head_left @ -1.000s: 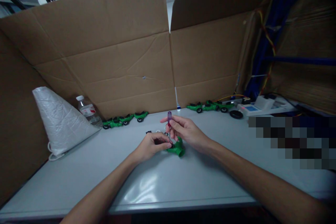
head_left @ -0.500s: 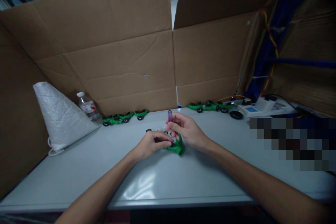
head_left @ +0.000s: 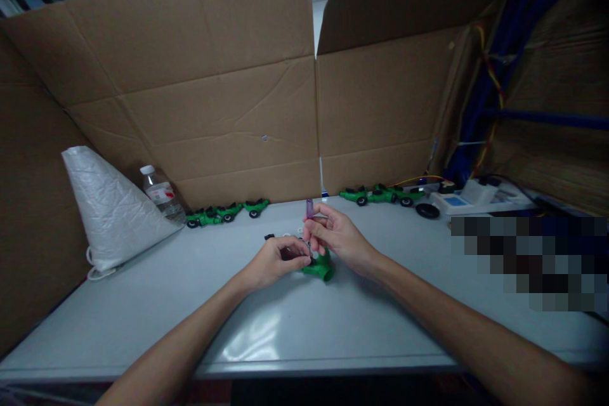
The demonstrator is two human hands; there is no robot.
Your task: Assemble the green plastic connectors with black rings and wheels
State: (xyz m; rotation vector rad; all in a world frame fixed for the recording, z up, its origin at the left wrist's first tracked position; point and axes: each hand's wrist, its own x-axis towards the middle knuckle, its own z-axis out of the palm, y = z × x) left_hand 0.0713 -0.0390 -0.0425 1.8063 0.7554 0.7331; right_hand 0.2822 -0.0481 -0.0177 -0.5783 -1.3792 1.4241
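Observation:
My right hand [head_left: 333, 233] is closed around a screwdriver with a purple see-through handle [head_left: 309, 208]. It stands upright, its lower end down at a green plastic toy part [head_left: 322, 268] on the table. My left hand [head_left: 278, 259] pinches that green part from the left, thumb and fingers at a small black piece on it. The fingers hide much of the green part and the screwdriver's tip. Just behind my left fingers lie a small black piece [head_left: 269, 236] and a few small white rings, partly covered.
Green toy cars with black wheels stand along the back, at left [head_left: 228, 212] and right [head_left: 380, 194]. A water bottle [head_left: 162, 193] and a white bag [head_left: 114, 212] are at the left. A power strip [head_left: 480, 196] and black ring [head_left: 427, 210] lie right. Cardboard walls [head_left: 214, 101] enclose the table.
The screwdriver remains upright at the green part; my right fingers have shifted slightly around its handle. My left hand keeps its hold. The view has tilted very slightly.

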